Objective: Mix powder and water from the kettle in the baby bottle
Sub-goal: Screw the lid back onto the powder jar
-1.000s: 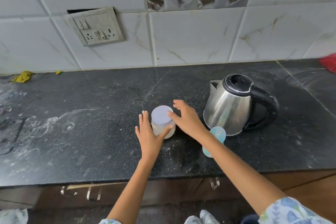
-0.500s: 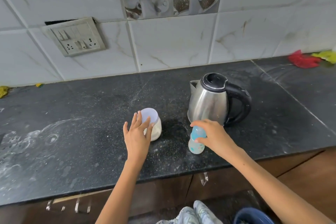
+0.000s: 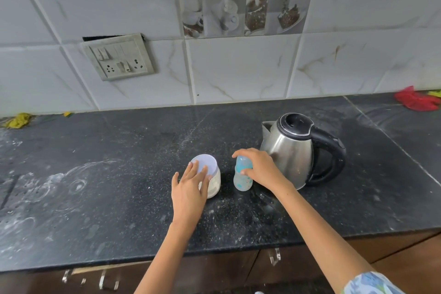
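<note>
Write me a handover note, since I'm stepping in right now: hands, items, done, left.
Left hand: open, fingers resting on the lidded powder jar.
Right hand: gripping the baby bottle, upright on the counter, cap on.
Kettle: lid shut, just right of the bottle.
Done: things gathered together.
Left: open jar and bottle, add powder, pour water, mix.

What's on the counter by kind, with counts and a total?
Kettle: 1
Baby bottle: 1, right hand gripping it
Powder jar: 1, left hand on it
Red cloth: 1
Yellow scrap: 1
Total: 5
</note>
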The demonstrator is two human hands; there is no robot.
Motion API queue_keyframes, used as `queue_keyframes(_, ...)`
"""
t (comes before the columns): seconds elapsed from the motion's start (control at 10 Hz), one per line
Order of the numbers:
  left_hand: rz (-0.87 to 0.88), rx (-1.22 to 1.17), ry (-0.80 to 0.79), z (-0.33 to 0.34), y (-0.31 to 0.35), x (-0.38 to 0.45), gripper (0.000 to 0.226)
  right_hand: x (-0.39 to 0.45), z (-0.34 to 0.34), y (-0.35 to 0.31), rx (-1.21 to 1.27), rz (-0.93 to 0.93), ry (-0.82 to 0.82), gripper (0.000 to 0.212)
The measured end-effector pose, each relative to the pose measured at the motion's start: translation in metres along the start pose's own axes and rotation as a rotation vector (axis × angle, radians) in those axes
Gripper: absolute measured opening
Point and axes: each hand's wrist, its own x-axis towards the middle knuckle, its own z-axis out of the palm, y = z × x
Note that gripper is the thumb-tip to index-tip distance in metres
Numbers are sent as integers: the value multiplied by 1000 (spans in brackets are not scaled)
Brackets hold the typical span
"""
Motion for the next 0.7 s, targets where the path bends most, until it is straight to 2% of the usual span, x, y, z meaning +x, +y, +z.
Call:
queue_keyframes(0.3,-5,-28,32,3,0,-1,26,12,-2,13,47,-38,-50,54)
queue_keyframes(0.5,41,27,39,-1,2,1,26,9,-3,14,16,-78,-85,69)
queue_keyframes(0.6,69,44,-44,-14,0,5,34,-2,-2,13,-83,-98,-43,79)
queue_keyframes(0.7,98,31,-29,-22,9,10,45,-14,-4,12,-135,-107,104,74)
